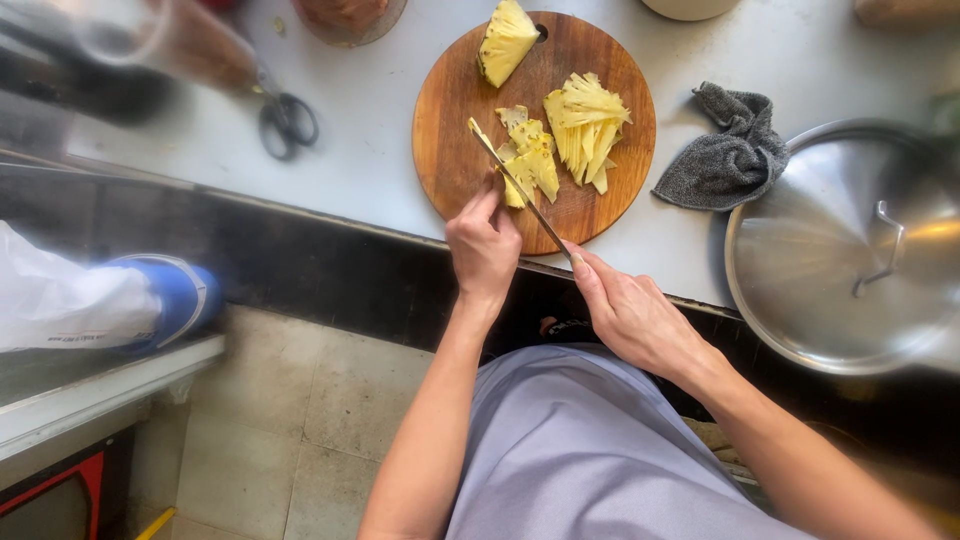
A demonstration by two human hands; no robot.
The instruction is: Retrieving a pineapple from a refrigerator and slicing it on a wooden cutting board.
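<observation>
Pineapple slices (530,165), probably slick and soft, lay at the cutting board's (450,150) six o'clock, left hand (484,245) pinching them, right hand (630,315) clenching the knife (515,185).

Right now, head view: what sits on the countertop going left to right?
Scissors → round wooden cutting board carrying pineapple pieces → grey cloth → large steel pot lid.

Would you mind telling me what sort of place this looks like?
Probably a kitchen: a round wooden cutting board with sliced pineapple sits on a pale counter, beside a large steel pot lid and a grey cloth.
</observation>
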